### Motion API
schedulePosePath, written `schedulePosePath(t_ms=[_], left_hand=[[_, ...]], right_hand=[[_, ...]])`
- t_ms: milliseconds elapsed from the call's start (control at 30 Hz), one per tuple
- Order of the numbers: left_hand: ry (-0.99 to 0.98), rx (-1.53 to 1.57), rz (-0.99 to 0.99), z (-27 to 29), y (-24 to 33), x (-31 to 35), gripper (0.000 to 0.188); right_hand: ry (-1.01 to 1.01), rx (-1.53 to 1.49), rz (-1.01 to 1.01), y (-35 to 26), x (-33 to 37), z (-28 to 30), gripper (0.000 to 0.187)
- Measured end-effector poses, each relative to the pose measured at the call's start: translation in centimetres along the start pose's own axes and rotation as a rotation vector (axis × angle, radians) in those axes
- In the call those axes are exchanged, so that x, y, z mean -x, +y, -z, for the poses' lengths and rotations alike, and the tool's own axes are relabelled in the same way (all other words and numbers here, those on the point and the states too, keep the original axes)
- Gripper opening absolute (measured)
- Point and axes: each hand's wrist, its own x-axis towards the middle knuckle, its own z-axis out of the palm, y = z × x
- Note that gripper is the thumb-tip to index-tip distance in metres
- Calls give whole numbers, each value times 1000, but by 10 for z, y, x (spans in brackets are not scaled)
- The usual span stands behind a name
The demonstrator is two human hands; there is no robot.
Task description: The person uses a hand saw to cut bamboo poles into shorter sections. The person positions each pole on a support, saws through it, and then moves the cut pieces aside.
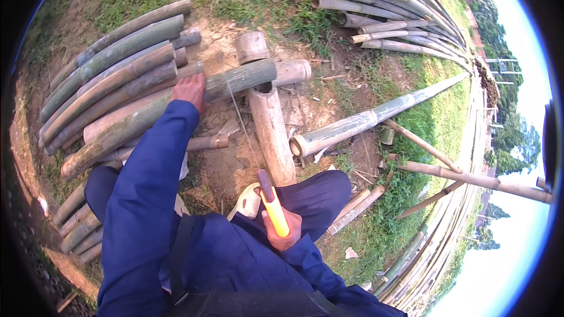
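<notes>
One bamboo pole (247,77), upper centre, is gripped by the left hand (191,90) and apparently sawn, the saw (274,211) clasped by the right hand (286,230); steady strokes seem needed next.

Long bamboo poles (399,24) fanned at upper right; pale scrap (351,253), perhaps paper, on grass (385,232); trees (512,126) beyond.
</notes>
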Motion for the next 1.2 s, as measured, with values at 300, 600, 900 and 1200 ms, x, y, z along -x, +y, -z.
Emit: schedulePosePath(t_ms=[300,600,900,1200], left_hand=[[-111,-16,74,-38,-3,-14,72],[-8,-55,-13,-20,2,-9,51],[-60,2,6,11,1,7,53],[-285,62,29,36,7,-5,59]], right_hand=[[-134,-39,-112,10,-62,0,17],[18,-60,-17,-11,-80,-16,12],[-60,39,-15,-15,-15,11,20],[-72,28,-91,-23,-10,40,18]])
